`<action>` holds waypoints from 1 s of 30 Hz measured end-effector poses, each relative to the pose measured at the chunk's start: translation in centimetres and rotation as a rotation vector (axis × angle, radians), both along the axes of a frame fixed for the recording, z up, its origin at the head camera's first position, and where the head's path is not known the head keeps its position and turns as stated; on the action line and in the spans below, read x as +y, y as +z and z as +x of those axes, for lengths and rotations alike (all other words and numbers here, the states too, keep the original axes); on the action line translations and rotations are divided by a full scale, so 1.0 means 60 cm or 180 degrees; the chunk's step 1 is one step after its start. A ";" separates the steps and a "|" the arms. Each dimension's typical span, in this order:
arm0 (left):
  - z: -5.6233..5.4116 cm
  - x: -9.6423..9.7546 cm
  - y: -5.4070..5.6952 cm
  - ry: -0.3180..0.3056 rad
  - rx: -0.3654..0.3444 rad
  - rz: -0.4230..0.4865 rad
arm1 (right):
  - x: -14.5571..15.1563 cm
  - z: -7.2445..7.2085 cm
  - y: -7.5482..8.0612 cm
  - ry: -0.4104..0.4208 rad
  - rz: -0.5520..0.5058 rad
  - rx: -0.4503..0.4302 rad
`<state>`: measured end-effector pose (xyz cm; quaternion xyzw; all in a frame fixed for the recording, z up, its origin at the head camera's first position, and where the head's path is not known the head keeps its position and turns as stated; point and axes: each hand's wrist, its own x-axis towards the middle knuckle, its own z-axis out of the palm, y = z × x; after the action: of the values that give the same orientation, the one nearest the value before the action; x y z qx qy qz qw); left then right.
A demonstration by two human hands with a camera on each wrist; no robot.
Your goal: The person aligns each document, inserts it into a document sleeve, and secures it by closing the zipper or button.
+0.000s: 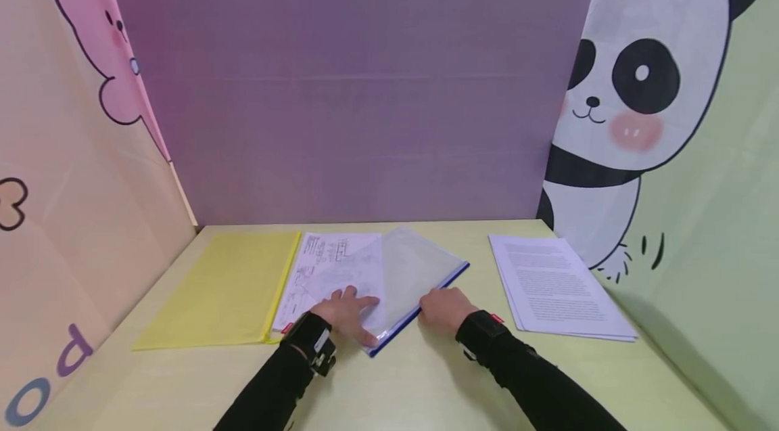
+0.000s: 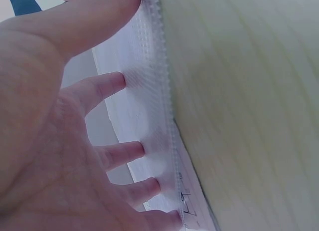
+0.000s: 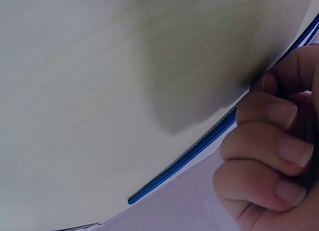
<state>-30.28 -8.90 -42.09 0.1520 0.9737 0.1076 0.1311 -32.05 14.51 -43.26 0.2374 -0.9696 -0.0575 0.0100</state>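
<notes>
A clear plastic document pouch (image 1: 414,258) with a blue zip edge (image 1: 453,275) lies slanted on the table, its left part overlapping a printed sheet (image 1: 307,289). My left hand (image 1: 347,316) is spread over the pouch's lower left part. In the left wrist view its fingertips (image 2: 132,148) press on the ribbed clear plastic. With curled fingers, my right hand (image 1: 447,310) pinches the blue edge about midway along. The right wrist view shows the blue strip (image 3: 184,158) running from under that hand (image 3: 271,141); the exact pinch point is partly hidden by the fingers.
A yellow folder (image 1: 222,292) lies flat at the left, its edge against the printed sheet. Several printed pages (image 1: 556,285) are stacked at the right. A purple panel (image 1: 365,93) stands behind the pale wooden table (image 1: 389,397), with patterned cloth walls on both sides.
</notes>
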 end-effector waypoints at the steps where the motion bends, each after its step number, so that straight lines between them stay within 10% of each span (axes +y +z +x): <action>1: 0.000 0.000 0.001 -0.0008 0.0005 -0.0002 | 0.000 0.000 0.001 -0.0004 -0.0010 -0.0001; 30: -0.004 -0.002 -0.002 -0.0057 0.0026 -0.0066 | 0.018 -0.019 -0.005 0.0009 -0.0054 0.0096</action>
<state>-30.52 -9.01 -42.23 0.1597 0.9739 0.0957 0.1296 -33.17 15.60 -43.56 0.2378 -0.9695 -0.0528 0.0267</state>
